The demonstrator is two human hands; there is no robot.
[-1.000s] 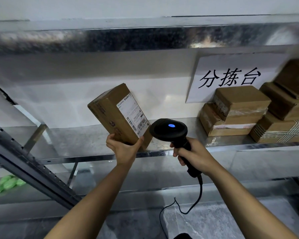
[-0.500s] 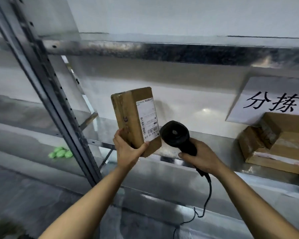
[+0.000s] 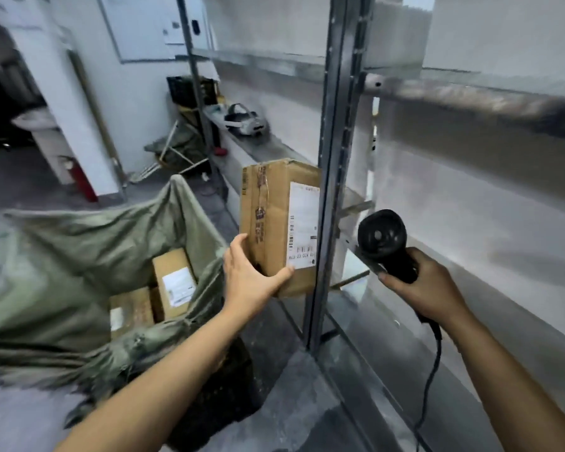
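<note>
From the head camera, the left hand [image 3: 252,282] holds a brown cardboard box [image 3: 268,220] from below, with the thumb curled round the front and the other fingers round the far side, so the hand is clamped on the box. The box stands upright in the air, just beside a tall metal post [image 3: 335,141] of the shelf rack [image 3: 470,89]. It is above the right edge of a big green sack [image 3: 79,256]. A white label [image 3: 302,223] with a bar code is on the side of the box that faces us. The right hand [image 3: 428,288] is wrapped tight round the handle of a black scanner [image 3: 384,238], and a black cable [image 3: 433,370] hangs down from it. The round head of the scanner is near the label but does not touch the box, and the post stands between them. Inside the sack lie two other boxes [image 3: 173,282], each with its own white label, so it looks like some of the sorting is done. This box is not in the sack yet. I cannot tell from here if its label has been read, since no light shows on the scanner. What is left, I think, is to put this box down with the others. Far back on the shelf sits a white headset [image 3: 245,123]
</note>
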